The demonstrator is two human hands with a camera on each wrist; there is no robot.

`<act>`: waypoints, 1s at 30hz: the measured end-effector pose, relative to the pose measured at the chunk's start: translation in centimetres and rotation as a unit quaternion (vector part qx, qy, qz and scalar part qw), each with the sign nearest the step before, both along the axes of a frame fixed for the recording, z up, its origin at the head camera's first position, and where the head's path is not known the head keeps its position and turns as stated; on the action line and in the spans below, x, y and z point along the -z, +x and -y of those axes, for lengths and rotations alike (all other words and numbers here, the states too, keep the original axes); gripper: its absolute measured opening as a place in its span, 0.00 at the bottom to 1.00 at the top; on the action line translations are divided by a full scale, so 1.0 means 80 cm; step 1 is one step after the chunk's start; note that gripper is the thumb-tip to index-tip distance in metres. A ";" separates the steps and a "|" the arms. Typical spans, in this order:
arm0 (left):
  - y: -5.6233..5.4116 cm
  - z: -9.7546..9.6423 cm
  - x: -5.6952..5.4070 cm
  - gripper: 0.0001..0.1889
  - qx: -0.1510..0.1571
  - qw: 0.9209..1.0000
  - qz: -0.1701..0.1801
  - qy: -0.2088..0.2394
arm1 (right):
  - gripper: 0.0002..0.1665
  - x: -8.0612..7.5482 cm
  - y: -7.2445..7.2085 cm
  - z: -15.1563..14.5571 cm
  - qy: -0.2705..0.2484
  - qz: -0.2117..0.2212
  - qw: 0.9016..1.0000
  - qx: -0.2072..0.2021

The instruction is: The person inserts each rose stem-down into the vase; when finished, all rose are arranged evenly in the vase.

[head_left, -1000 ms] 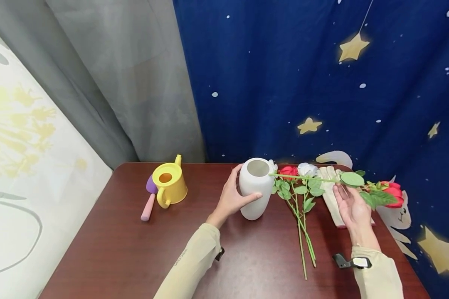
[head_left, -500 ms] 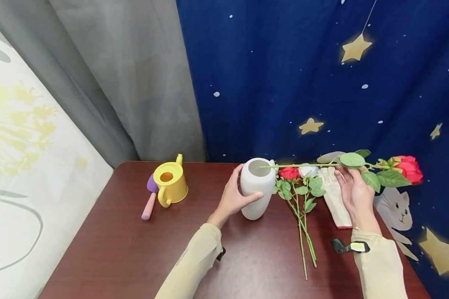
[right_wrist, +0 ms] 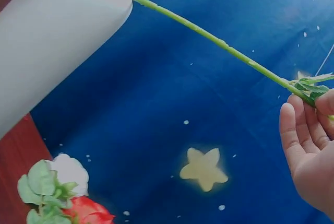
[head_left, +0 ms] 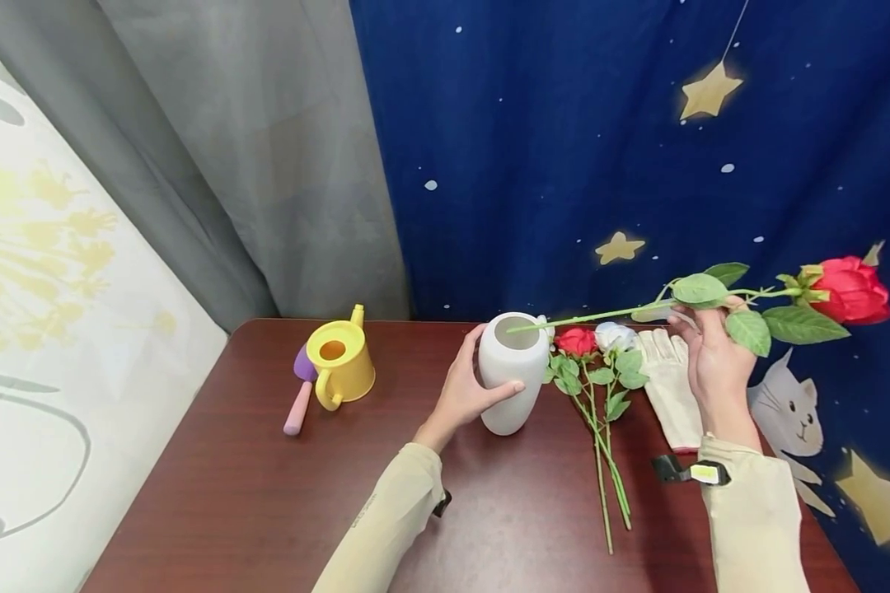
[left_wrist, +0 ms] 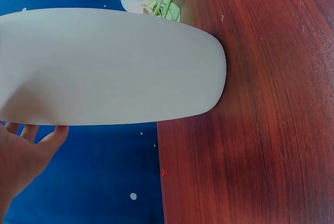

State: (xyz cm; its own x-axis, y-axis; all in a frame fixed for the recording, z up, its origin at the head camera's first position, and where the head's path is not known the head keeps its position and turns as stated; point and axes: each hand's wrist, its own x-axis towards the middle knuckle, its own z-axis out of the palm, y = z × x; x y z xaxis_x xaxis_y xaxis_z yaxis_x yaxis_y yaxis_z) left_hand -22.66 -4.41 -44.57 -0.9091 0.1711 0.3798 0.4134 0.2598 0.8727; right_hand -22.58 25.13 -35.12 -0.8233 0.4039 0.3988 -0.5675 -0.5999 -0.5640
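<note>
My left hand (head_left: 466,392) grips the side of a white vase (head_left: 510,387), which stands upright on the table; in the left wrist view the vase (left_wrist: 115,67) fills the upper left. My right hand (head_left: 715,362) pinches a red rose (head_left: 849,290) by its green stem, just under the leaves. The bloom points up to the right, and the cut end of the stem (head_left: 586,318) lies over the vase's mouth. From the right wrist, the stem (right_wrist: 224,46) slants down from the rim to the fingertips of my right hand (right_wrist: 313,145).
Right of the vase lie another red rose (head_left: 577,341) and a white rose (head_left: 614,336), stems crossed toward the front. Pale gloves (head_left: 671,395) lie beside them. At left stand a yellow watering can (head_left: 341,362) and a purple-and-pink toy trowel (head_left: 299,403). Curtains (head_left: 504,165) hang behind.
My right hand has risen, lifting the rose's bloom up and to the right. The stem's tip has moved from beside the vase's rim to over its mouth. The left hand keeps its grip.
</note>
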 end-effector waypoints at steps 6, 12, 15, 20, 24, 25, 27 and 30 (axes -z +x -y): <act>0.002 0.002 -0.002 0.49 -0.005 1.000 -0.001 -0.007 | 0.10 -0.024 -0.003 0.011 0.046 -0.035 0.998 0.011; 0.000 0.002 0.001 0.50 -0.001 1.000 -0.012 -0.013 | 0.08 -0.036 -0.004 0.026 0.123 -0.036 0.991 0.027; -0.001 0.000 0.003 0.50 -0.004 1.000 -0.014 -0.019 | 0.07 -0.038 -0.003 0.032 0.155 -0.031 0.987 0.024; 0.000 -0.001 0.003 0.50 -0.006 1.000 -0.016 -0.024 | 0.07 -0.039 -0.003 0.041 0.213 -0.015 0.977 0.025; 0.002 0.000 0.000 0.50 -0.007 0.999 -0.019 -0.027 | 0.08 -0.038 -0.003 0.047 0.247 0.005 0.968 0.034; 0.003 0.000 -0.001 0.50 -0.007 0.999 -0.018 -0.028 | 0.08 -0.038 -0.002 0.048 0.251 0.008 0.967 0.034; 0.004 0.001 -0.002 0.50 -0.008 0.999 -0.016 -0.031 | 0.08 -0.037 -0.002 0.050 0.254 0.012 0.967 0.035; 0.006 0.001 -0.005 0.50 -0.008 0.999 -0.013 -0.032 | 0.07 -0.038 -0.002 0.054 0.266 0.017 0.963 0.040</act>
